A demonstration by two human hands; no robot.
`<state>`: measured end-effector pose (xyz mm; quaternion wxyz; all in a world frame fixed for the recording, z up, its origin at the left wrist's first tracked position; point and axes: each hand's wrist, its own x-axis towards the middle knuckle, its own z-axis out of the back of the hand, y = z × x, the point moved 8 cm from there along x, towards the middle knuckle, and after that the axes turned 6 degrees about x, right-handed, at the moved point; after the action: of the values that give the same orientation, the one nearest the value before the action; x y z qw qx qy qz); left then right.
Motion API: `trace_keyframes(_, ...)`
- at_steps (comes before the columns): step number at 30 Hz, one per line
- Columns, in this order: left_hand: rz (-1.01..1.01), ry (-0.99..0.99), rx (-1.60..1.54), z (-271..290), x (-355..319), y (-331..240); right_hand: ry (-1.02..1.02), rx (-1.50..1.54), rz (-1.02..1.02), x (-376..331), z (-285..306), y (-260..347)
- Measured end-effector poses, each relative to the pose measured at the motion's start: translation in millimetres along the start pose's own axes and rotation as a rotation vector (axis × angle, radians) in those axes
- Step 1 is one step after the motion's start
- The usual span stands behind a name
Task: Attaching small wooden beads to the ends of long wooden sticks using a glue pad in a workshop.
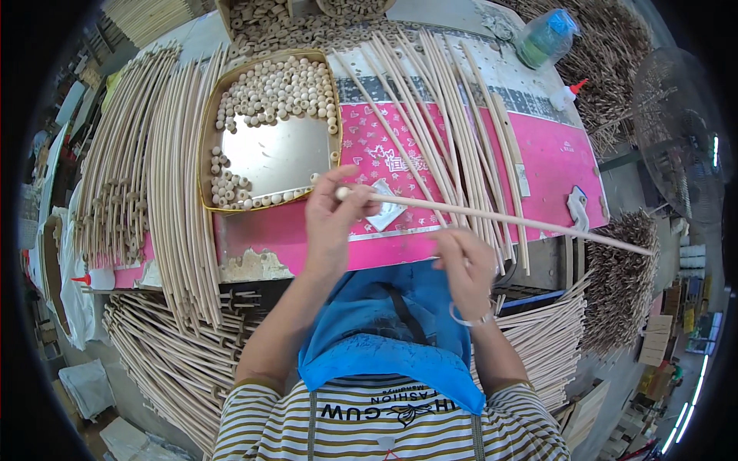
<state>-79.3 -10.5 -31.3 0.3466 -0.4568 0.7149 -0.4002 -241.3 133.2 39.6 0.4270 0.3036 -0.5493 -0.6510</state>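
A long pale wooden stick [507, 218] crosses in front of me, its far end out to the right. My left hand [329, 227] grips its near end between thumb and fingers. A small round wooden bead [343, 194] sits at that end, by my fingertips. Just below the stick, apart from it, is my right hand [466, 265] with curled fingers, slightly blurred; whether it holds anything small is hidden. Left of my left hand stands a yellow-rimmed tray [206, 154] of round wooden beads [280, 84]. A small white packet [384, 206] lies beside my left hand.
More sticks [438, 123] lie across the pink table cover [550, 154]; bundles [181, 169] fill the left side. White glue bottles with red tips [567, 94] stand at both sides. A blue-capped jar [547, 38] is at back right, near a fan [676, 131]. Sticks are stacked below [542, 338].
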Motion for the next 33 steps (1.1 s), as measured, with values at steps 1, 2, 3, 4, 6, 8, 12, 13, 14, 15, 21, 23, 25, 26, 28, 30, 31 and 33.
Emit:
trace_keyframes(1, -0.012, -0.020, 0.021, 9, 3, -8, -0.119, -0.174, 0.201, -10, 28, 16)
trace_keyframes(2, -0.044, -0.008, 0.046, 12, 3, -23, -0.235, -0.350, 0.397, -22, 54, 35)
trace_keyframes(3, -0.064, -0.008, 0.062, 14, 3, -34, -0.258, -0.653, 0.512, -22, 66, 59)
trace_keyframes(4, -0.083, 0.001, 0.075, 17, 4, -43, -0.281, -0.965, 0.618, -21, 73, 78)
trace_keyframes(6, -0.111, 0.026, 0.121, 24, 12, -52, -0.172, -0.918, 0.460, -26, 110, 37)
trace_keyframes(8, -0.115, 0.020, 0.146, 28, 23, -63, -0.116, -0.834, 0.291, -48, 143, -21)
trace_keyframes(12, -0.254, 0.029, 0.296, 70, 42, -81, -0.163, -0.660, 0.280, -71, 137, -55)
trace_keyframes(13, -0.199, -0.026, 0.262, 64, 47, -86, -0.152, -0.710, 0.285, -76, 131, -58)
trace_keyframes(14, -0.218, 0.045, 0.210, 60, 53, -92, -0.168, -0.698, 0.304, -78, 124, -52)
trace_keyframes(15, -0.250, 0.064, 0.185, 56, 64, -93, -0.180, -0.688, 0.280, -83, 122, -54)
trace_keyframes(21, -0.242, 0.346, 0.243, -53, 73, -72, -0.246, -0.269, -0.002, -156, 144, -107)
trace_keyframes(23, -0.205, 0.410, 0.429, -137, 32, -56, -0.412, -0.209, -0.138, -191, 170, -129)
trace_keyframes(25, -0.110, 0.567, 0.345, -171, 6, -29, -0.802, -0.098, -0.205, -232, 208, -163)
trace_keyframes(26, -0.131, 0.605, 0.442, -180, -5, -20, -0.985, -0.123, -0.196, -257, 232, -181)
trace_keyframes(28, -0.022, 0.700, 0.450, -175, -18, 4, -1.248, -0.271, -0.272, -312, 269, -216)
trace_keyframes(30, 0.048, 0.769, 0.519, -158, -28, 18, -1.386, -0.459, -0.469, -369, 296, -249)
trace_keyframes(31, 0.080, 0.790, 0.518, -147, -28, 26, -1.443, -0.519, -0.581, -398, 307, -267)
trace_keyframes(33, 0.088, 0.744, 0.538, -125, -26, 31, -1.574, -0.502, -0.558, -457, 335, -312)
